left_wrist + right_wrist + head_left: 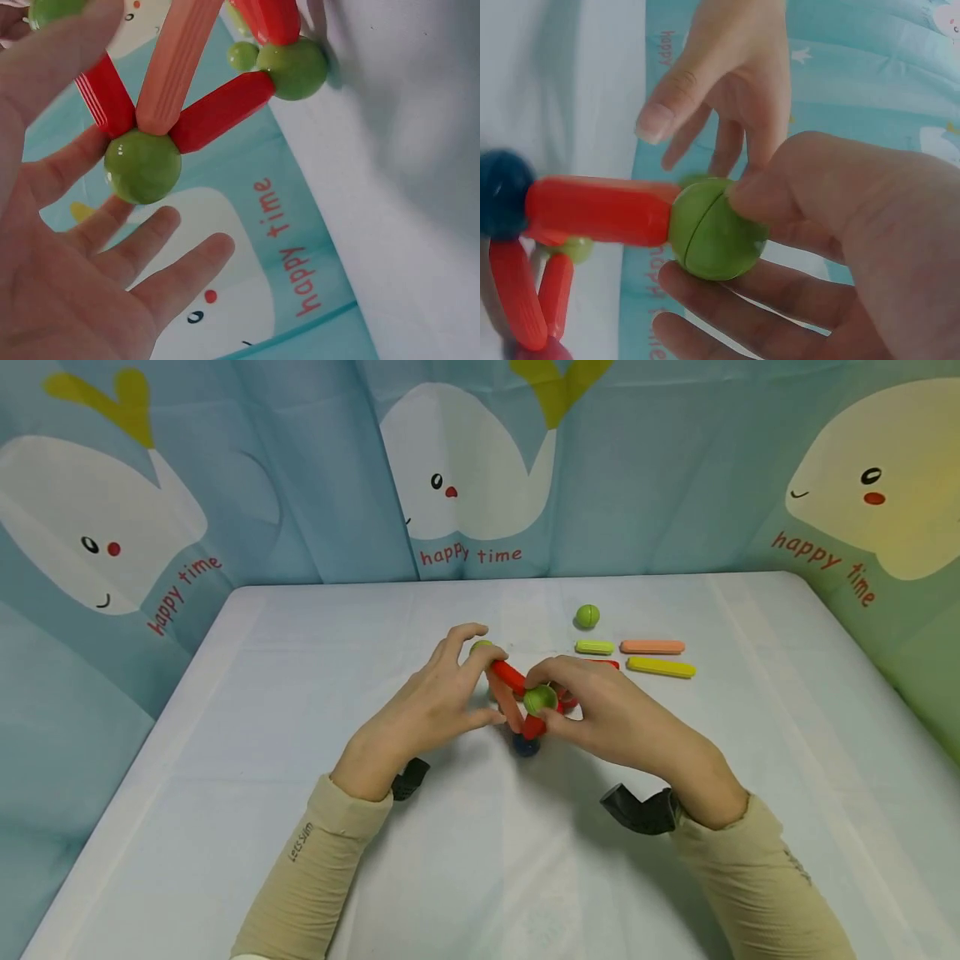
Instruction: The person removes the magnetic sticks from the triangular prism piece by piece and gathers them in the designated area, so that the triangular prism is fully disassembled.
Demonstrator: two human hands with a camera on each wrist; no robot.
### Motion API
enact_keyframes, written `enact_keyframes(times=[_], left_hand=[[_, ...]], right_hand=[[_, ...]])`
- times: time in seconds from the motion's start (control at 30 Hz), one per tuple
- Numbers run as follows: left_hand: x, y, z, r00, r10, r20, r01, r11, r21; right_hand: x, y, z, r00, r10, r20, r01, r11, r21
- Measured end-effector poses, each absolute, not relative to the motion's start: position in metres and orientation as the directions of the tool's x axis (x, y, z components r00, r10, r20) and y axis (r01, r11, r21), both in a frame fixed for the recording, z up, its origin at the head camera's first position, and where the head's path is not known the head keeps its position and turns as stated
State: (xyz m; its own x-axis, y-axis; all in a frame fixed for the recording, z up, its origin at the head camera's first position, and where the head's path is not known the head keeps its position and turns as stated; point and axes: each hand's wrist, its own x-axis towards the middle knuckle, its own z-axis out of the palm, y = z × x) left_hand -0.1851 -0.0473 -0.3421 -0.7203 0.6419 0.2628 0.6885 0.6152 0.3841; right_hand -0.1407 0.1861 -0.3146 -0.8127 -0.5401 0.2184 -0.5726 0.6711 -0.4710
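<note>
A toy frame of magnetic rods and balls stands mid-table between the hands. My right hand (pixel 611 714) pinches a green ball (pixel 540 700) at its upper corner, thumb and fingers on either side; in the right wrist view a red rod (pixel 600 210) runs from this ball to a dark blue ball (pixel 502 193). My left hand (pixel 438 697) is spread at the frame's left side, its fingers extended beside another green ball (pixel 142 166). A salmon rod (pixel 176 67) and red rods meet at that ball. The left thumb overlaps the frame in the left wrist view. Parts of the frame are hidden behind the hands.
Beyond the right hand lie a loose green ball (pixel 587 616), a short lime rod (pixel 595 647), a salmon rod (pixel 652 647), a yellow rod (pixel 662 667) and a partly hidden red rod (pixel 603 663). A whale-print curtain (pixel 300 485) surrounds the white-covered table (pixel 225 777).
</note>
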Motion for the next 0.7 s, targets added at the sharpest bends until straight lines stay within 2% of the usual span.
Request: enact_keyframes(times=[0.17, 0.47, 0.57, 0.7], left_hand=[[-0.187, -0.046, -0.341, -0.709, 0.648, 0.28, 0.703, 0.616, 0.355], [-0.188, -0.046, -0.342, -0.655, 0.686, 0.317, 0.754, 0.567, 0.331], [-0.186, -0.046, -0.338, -0.654, 0.702, 0.283, 0.752, 0.561, 0.345], [-0.183, -0.046, -0.333, -0.68, 0.697, 0.226, 0.718, 0.572, 0.397]], right_hand=[[-0.143, 0.194, -0.314, -0.801, -0.541, 0.258, -0.596, 0.675, -0.435], [-0.146, 0.203, -0.312, -0.782, -0.569, 0.253, -0.614, 0.636, -0.468], [-0.146, 0.207, -0.311, -0.786, -0.566, 0.247, -0.607, 0.634, -0.479], [-0.145, 0.209, -0.311, -0.809, -0.545, 0.219, -0.576, 0.661, -0.481]])
